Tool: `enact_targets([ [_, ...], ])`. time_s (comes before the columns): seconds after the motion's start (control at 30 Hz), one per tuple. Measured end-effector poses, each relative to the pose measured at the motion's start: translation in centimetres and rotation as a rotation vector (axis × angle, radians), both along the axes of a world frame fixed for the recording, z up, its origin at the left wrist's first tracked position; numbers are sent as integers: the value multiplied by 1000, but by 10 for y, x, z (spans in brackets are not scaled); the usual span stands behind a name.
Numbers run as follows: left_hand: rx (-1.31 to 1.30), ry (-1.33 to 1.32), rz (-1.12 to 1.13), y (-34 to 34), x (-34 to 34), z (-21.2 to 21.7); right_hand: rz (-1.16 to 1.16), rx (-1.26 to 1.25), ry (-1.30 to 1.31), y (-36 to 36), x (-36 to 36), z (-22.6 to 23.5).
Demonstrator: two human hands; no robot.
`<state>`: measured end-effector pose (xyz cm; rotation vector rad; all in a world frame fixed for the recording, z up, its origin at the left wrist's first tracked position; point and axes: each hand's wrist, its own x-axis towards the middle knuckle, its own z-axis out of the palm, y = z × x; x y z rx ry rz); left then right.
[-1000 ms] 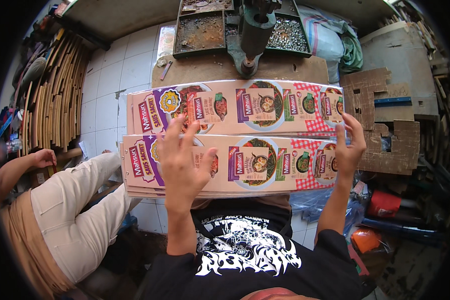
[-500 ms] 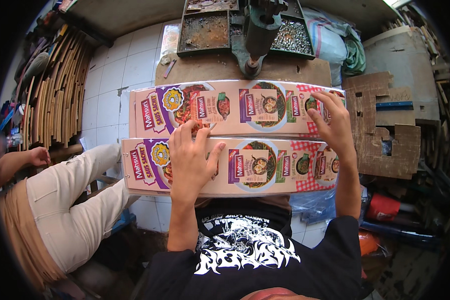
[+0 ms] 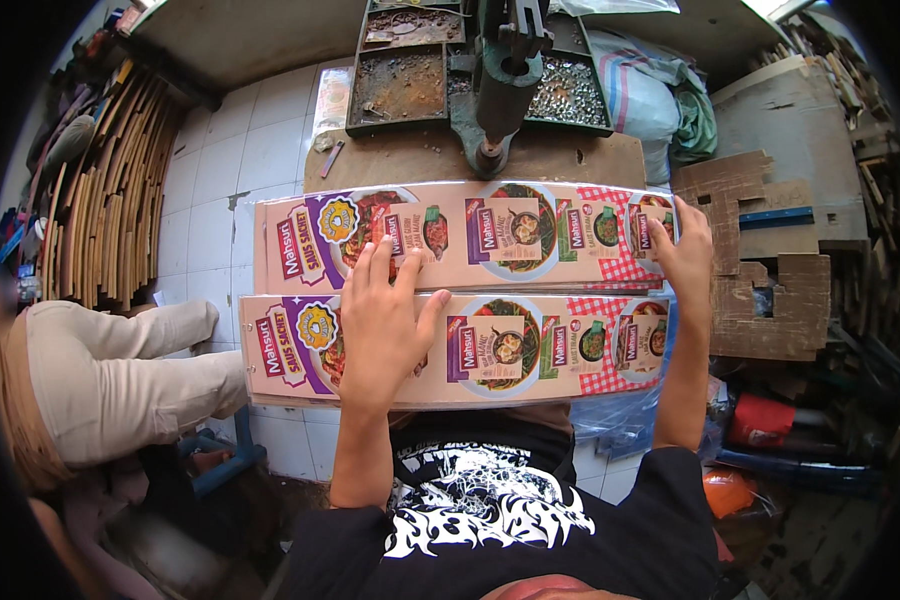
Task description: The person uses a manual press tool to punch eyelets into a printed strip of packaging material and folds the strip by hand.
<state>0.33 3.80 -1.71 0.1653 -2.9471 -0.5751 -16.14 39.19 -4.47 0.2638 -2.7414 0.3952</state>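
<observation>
Two long printed cardboard display panels with a clear glossy covering lie in front of me, one behind the other. Both show pictures of food bowls and sachets. My left hand (image 3: 380,335) rests flat with spread fingers, its palm over the near panel (image 3: 505,350) and its fingertips on the far panel (image 3: 455,265). At the right end of the far panel, my right hand (image 3: 688,255) grips the edge, with the thumb on top; the fingertips beneath are hidden. Just beyond the far panel's edge stands a dark metal press (image 3: 500,110), its round tip low over the board.
A compartmented tray (image 3: 402,125) with small shiny metal pieces sits behind the press on a wooden board (image 3: 400,165). White sacks (image 3: 635,90) and cut brown boards (image 3: 800,290) are at right. Another person's light trousers (image 3: 120,385) show at left, near stacked boards (image 3: 110,190).
My right hand has moved from lying on the far panel to its right edge. The panels sit slightly lower in view. The person at left has shifted, and their hand is out of sight.
</observation>
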Motion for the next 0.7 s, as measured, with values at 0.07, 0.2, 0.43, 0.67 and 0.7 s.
enact_targets([
  [0.07, -7, -11, 2, 0, -1, 0, 64, -137, -69, -18, -5, 18],
  [0.2, -1, -17, -2, 0, 1, -2, 286, -271, -69, -67, -24, 45],
  [0.43, -46, 4, -2, 1, 5, -12, 373, -150, -52, -119, -114, 31],
  [0.67, -68, 3, -15, 1, 7, -14, 412, -130, -157, -143, -159, 24],
  [0.7, -68, 5, -14, 1, 7, -14, 413, -130, -156, -147, -160, 24],
])
